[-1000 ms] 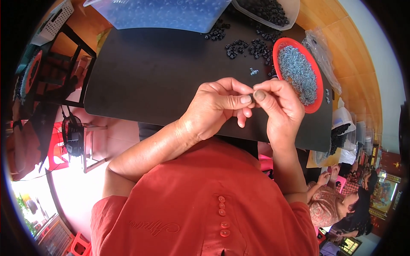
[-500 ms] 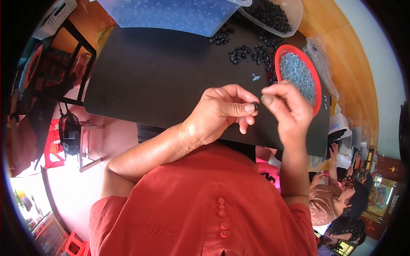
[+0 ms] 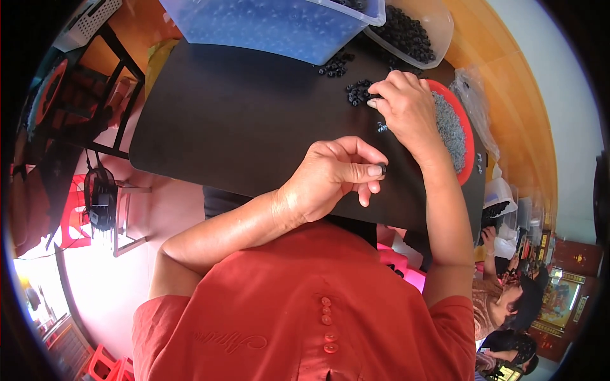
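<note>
Over the table's near edge, my left hand (image 3: 330,174) pinches a small round black part (image 3: 382,169) between thumb and forefinger. My right hand (image 3: 410,114) is farther out, its thumb and fingertips drawn together on a dark piece at a small pile of black parts (image 3: 356,93). What its other fingers do is partly hidden. Close to that hand lie a few small shiny metal pieces (image 3: 382,127). A red basin (image 3: 469,130) full of small silvery metal pieces (image 3: 450,133) stands just right of my right hand, which overlaps its left side.
A large bluish translucent bin (image 3: 267,28) covers the far side of the black table (image 3: 222,114). Beside it stands a clear tub (image 3: 438,60) of black parts. Crumpled clear plastic (image 3: 476,95) lies beyond the basin. Other people (image 3: 502,305) sit at the lower right.
My right hand has moved away from my left hand, out to the pile of black parts. My left hand keeps its pinch on the black part, almost in place.
</note>
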Action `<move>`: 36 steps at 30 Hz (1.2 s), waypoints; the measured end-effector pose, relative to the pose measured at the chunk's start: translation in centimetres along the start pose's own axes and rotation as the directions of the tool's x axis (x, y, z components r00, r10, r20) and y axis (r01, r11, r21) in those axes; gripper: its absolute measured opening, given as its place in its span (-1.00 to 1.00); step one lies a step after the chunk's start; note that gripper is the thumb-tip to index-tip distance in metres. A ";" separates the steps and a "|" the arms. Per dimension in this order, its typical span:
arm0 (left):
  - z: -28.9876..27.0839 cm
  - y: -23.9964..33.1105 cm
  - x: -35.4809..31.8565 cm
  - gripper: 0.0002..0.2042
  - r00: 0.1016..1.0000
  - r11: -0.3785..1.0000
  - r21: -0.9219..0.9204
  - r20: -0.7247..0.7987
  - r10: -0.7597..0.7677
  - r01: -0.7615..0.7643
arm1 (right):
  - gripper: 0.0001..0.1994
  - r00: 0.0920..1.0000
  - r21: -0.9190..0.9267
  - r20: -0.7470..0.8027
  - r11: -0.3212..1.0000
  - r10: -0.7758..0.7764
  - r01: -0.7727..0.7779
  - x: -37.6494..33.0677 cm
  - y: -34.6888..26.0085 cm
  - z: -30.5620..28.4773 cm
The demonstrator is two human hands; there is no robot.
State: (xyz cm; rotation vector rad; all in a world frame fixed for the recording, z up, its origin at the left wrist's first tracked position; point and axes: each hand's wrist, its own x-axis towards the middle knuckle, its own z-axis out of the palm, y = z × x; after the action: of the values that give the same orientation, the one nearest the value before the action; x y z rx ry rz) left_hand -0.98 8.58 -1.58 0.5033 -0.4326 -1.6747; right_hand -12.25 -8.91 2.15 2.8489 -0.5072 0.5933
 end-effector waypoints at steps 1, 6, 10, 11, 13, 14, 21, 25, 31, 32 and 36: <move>-0.1 0.0 0.0 -0.91 1.000 1.000 -0.004 0.005 -0.009 0.009 | -0.89 1.000 -0.013 0.003 1.000 -0.007 0.007 0.1 0.0 0.2; -0.1 0.0 0.0 -0.90 1.000 1.000 -0.009 0.004 -0.009 0.009 | -0.89 0.999 -0.011 0.033 1.000 0.005 -0.004 0.4 -0.1 0.1; -0.1 -0.1 0.0 -0.90 1.000 1.000 0.000 -0.003 -0.008 0.008 | -0.90 1.000 0.011 0.022 1.000 0.015 -0.015 0.3 -0.1 0.5; 0.0 0.0 0.0 -0.90 1.000 1.000 0.006 0.000 -0.008 0.008 | -0.90 1.000 0.010 0.015 1.000 0.017 -0.017 0.3 0.0 0.6; 0.2 0.1 0.0 -0.91 1.000 1.000 -0.004 -0.021 -0.003 0.002 | -0.92 0.999 0.005 0.039 1.000 -0.004 0.004 0.2 0.1 0.9; 0.3 0.1 0.1 -0.91 1.000 1.000 0.003 -0.019 -0.003 0.003 | -0.92 0.999 0.005 0.032 1.000 -0.001 0.001 0.2 0.2 1.1; 0.0 -0.2 0.3 -0.90 0.999 0.999 -0.029 -0.019 0.040 -0.040 | -0.89 0.999 0.193 0.015 0.980 0.041 -0.043 -0.6 -1.0 -2.9; -0.1 0.0 0.2 -0.89 0.997 0.997 -0.039 -0.041 0.061 -0.062 | -0.90 0.978 0.599 0.159 0.775 0.135 -0.204 -2.8 -3.4 -6.6; 0.1 0.0 0.3 -0.90 0.996 0.997 -0.020 -0.041 0.073 -0.074 | -0.89 0.988 0.704 0.060 0.697 0.139 -0.141 -5.0 -4.7 -6.1; 0.1 0.0 0.3 -0.90 0.997 0.997 -0.017 -0.043 0.070 -0.071 | -0.88 0.991 0.713 -0.002 0.695 0.135 -0.094 -5.1 -4.6 -5.7; 0.2 -0.1 0.3 -0.90 0.996 0.997 -0.020 -0.047 0.072 -0.073 | -0.85 0.984 0.735 -0.106 0.678 0.146 -0.021 -5.2 -4.9 -5.3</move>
State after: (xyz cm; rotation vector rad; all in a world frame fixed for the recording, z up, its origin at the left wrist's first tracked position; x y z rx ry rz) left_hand -1.17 8.30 -1.49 0.5041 -0.3937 -1.5935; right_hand -16.82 -1.50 4.25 3.4795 -0.4409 1.2899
